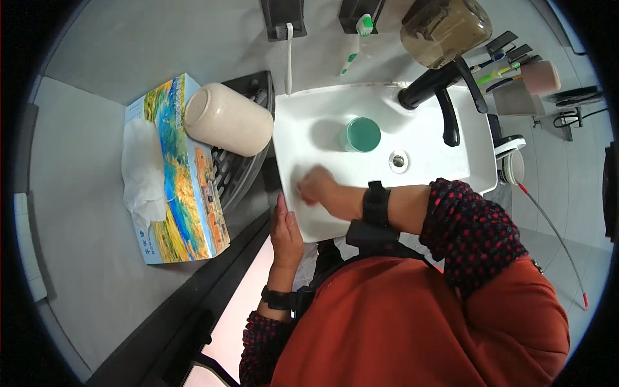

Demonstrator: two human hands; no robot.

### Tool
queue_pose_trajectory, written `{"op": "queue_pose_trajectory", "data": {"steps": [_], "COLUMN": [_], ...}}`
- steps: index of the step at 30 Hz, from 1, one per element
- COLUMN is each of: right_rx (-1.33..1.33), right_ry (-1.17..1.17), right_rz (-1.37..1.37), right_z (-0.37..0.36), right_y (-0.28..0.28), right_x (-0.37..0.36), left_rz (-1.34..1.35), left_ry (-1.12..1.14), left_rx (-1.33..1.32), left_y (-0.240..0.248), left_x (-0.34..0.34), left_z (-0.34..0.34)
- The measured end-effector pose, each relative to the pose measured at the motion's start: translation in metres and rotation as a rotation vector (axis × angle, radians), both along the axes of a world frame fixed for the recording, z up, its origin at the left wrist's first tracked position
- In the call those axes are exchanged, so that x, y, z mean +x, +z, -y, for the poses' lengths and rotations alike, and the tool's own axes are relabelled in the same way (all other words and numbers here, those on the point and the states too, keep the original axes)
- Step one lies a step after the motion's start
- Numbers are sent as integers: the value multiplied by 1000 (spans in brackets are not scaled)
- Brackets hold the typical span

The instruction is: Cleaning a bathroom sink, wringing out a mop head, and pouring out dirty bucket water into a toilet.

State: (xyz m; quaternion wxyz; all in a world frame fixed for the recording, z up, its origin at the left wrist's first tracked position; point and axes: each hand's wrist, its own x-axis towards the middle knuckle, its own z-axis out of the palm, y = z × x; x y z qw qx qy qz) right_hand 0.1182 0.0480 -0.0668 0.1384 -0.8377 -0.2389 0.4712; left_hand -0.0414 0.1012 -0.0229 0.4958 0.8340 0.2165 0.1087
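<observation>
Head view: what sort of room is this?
Most likely a bathroom: the hands are at a white sink with a black tap, and toothbrushes hang on the wall above it.

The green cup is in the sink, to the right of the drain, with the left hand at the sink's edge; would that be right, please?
No: in the head view, the green cup is left of the drain. It is in the sink, with the left hand at its edge.
</observation>
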Motion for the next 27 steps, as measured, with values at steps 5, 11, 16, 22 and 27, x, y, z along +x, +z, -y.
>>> {"op": "queue_pose_trajectory", "data": {"steps": [5, 11, 16, 22, 27], "right_rx": [388, 297, 231, 99, 412], "right_ry": [-669, -553, -152, 405, 332], "right_rz": [201, 354, 8, 2, 81], "right_z": [-59, -44, 27, 63, 171], "right_y": [43, 44, 65, 91, 73], "right_x": [75, 40, -53, -15, 40], "left_rz": [103, 12, 86, -43, 12], "left_ry": [-13, -14, 46, 32, 35], "left_rx": [-17, 34, 11, 166, 544], "left_y": [-1, -6, -4, 21, 63], "left_x": [6, 1, 2, 1, 25], "left_z": [1, -1, 2, 1, 13]}}
